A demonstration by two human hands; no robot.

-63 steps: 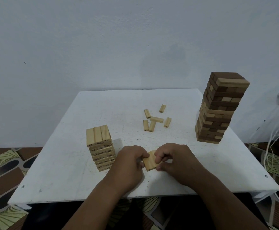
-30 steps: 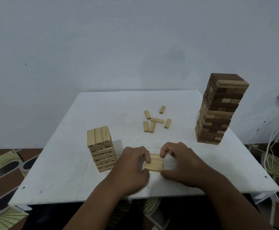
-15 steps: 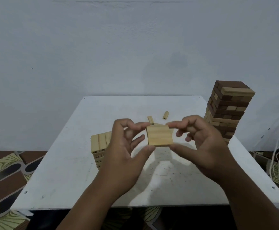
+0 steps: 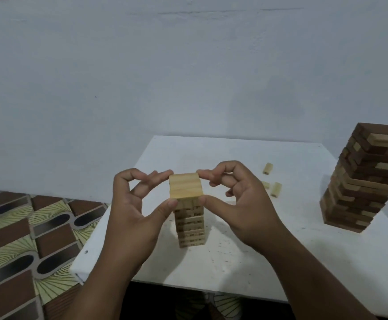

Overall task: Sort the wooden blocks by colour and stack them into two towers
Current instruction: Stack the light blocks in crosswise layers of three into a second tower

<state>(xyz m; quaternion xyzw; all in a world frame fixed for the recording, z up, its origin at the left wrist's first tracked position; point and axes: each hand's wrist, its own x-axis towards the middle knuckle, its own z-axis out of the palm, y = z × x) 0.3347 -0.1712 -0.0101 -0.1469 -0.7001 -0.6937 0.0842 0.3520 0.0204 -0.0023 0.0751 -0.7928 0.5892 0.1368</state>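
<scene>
A flat row of three light wooden blocks [image 4: 185,186] is pinched from both sides, by my left hand [image 4: 134,209] at its left edge and by my right hand [image 4: 239,204] at its right edge. The row sits right over the top of the short light tower [image 4: 190,224]; whether it touches the tower I cannot tell. At the right edge of the white table [image 4: 246,255] stands a taller mixed tower [image 4: 363,179] of dark and light blocks. A few loose light blocks [image 4: 272,183] lie behind my right hand, some hidden by it.
A pale wall rises behind the table. Patterned floor tiles [image 4: 22,239] show to the left, below the table's edge. The light tower stands near the table's front left corner.
Both hands gathered three light blocks into a flat row on the table, lifted it, and carried it left over the light tower. The view has turned left.
</scene>
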